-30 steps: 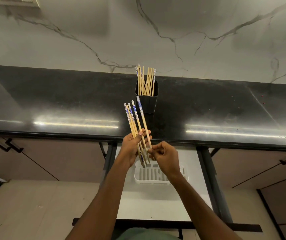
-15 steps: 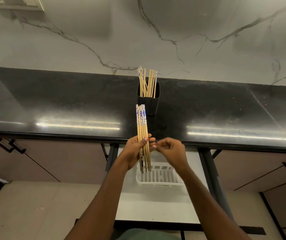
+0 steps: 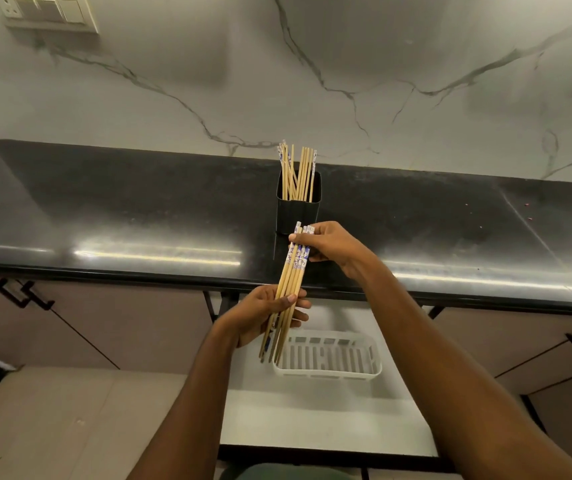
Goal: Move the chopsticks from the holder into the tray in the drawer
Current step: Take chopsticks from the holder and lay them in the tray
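A bundle of several wooden chopsticks (image 3: 291, 275) with blue-and-white patterned tops is held over the counter's front edge. My left hand (image 3: 260, 315) grips the bundle around its lower half. My right hand (image 3: 329, 244) pinches the patterned top ends. The bundle tilts, its thin tips hanging over the open drawer. A black holder (image 3: 297, 213) stands on the counter just behind my right hand, with several more chopsticks (image 3: 296, 173) upright in it. A white slotted tray (image 3: 327, 372) lies in the drawer below, with nothing in it.
The black countertop (image 3: 139, 209) runs the whole width under a white marble wall. The open white drawer (image 3: 312, 420) sits between cabinet doors with black handles (image 3: 22, 294). A switch plate (image 3: 48, 12) is on the wall at the top left.
The fanned chopsticks have been squared into a tight bundle. My right hand moved from the bundle's lower part up to its patterned top ends. The bundle now leans to the right.
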